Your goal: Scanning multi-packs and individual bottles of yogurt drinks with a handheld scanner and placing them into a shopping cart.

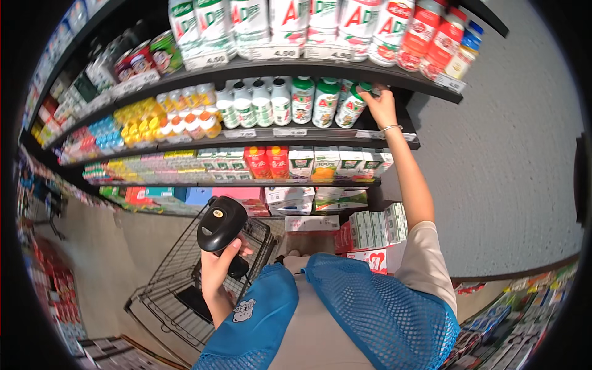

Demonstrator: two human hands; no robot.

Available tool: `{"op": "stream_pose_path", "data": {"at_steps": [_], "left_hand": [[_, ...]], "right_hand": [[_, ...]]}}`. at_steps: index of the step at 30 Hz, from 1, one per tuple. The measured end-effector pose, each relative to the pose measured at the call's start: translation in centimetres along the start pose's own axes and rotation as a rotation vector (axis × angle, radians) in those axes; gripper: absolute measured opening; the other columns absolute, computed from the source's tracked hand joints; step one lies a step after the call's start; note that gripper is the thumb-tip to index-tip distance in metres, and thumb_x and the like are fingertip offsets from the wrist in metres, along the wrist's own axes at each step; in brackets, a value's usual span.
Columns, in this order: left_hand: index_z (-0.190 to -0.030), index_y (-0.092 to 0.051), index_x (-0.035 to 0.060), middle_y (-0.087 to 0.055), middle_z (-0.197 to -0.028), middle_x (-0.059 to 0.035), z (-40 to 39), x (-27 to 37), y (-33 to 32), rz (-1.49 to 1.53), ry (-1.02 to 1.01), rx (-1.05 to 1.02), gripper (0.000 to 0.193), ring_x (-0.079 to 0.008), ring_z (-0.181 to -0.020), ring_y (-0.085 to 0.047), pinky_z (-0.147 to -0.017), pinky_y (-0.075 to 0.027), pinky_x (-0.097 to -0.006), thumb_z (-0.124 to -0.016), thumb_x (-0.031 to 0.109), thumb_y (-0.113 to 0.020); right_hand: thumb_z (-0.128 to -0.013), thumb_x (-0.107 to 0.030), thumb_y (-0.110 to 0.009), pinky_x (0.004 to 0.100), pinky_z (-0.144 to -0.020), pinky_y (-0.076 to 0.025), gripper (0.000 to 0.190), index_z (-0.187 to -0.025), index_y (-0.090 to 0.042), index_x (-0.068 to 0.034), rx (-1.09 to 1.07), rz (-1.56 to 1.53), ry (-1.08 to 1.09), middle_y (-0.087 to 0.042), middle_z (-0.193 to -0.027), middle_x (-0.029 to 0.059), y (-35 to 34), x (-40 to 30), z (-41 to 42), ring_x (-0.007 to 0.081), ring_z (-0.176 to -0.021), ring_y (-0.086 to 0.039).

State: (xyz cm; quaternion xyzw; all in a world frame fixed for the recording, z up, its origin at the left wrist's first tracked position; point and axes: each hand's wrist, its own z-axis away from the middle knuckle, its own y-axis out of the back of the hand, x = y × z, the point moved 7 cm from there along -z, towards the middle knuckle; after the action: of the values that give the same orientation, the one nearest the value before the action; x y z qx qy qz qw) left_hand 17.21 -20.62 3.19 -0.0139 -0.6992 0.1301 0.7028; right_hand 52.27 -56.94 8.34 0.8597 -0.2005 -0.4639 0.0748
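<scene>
My left hand (222, 266) grips the handle of a black handheld barcode scanner (222, 224), held in front of my body above a shopping cart. My right arm reaches up to the shelf, and my right hand (380, 102) has its thumb and fingers around the green cap of a white plastic drink bottle (352, 108), which leans to the right. Beside it on the left are upright green-capped bottles (326, 105) and, farther left, white bottles with black caps (262, 104).
A black wire shopping cart (185, 282) stands below left. Above is a shelf edge (296, 65) with larger bottles; below are juice cartons (323, 164) and stacked boxes (289, 201). A grey wall panel (499, 175) borders the shelves at right. Stacked cartons (377, 229) sit low near my body.
</scene>
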Motion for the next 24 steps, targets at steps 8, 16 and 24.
{"op": "stream_pose_path", "data": {"at_steps": [8, 16, 24], "left_hand": [[-0.103, -0.059, -0.0055, -0.064, -0.083, -0.0067, 3.7, -3.0, 5.2, -0.031, 0.010, 0.253, 0.023, -0.0134, -0.074, -0.063, -0.064, -0.054, -0.0280, -0.081, -0.001, -0.065], [-0.097, -0.062, -0.0005, -0.064, -0.076, -0.0045, 10.6, -14.6, 12.2, -0.426, 0.309, 0.476, 0.029, -0.0086, -0.072, -0.059, -0.063, -0.047, -0.0260, -0.075, 0.016, -0.069], [-0.095, -0.064, 0.0005, -0.065, -0.082, -0.0150, 21.6, -25.3, 13.2, -0.454, 0.495, 0.801, 0.039, -0.0270, -0.076, -0.063, -0.069, -0.049, -0.0373, -0.067, 0.027, -0.069]], "right_hand": [[-0.079, -0.023, -0.073, 0.0298, -0.074, -0.047, 0.034, -0.098, -0.065, 0.004, 0.018, 0.080, 0.132, -0.068, -0.090, 0.0134, -2.5, 0.4, -0.5, 0.0134, -0.079, -0.060], [-0.083, -0.020, -0.071, 0.0407, -0.093, -0.042, 0.042, -0.109, -0.055, 0.009, 0.269, 0.216, 0.416, -0.059, -0.109, 0.0222, -2.9, -4.9, 3.5, 0.0322, -0.101, -0.056], [-0.083, 0.001, -0.066, 0.0384, -0.094, -0.044, 0.033, -0.113, -0.050, 0.003, 0.165, 0.031, 0.634, -0.054, -0.113, 0.0148, -11.1, -5.8, 14.4, 0.0274, -0.103, -0.054]]}}
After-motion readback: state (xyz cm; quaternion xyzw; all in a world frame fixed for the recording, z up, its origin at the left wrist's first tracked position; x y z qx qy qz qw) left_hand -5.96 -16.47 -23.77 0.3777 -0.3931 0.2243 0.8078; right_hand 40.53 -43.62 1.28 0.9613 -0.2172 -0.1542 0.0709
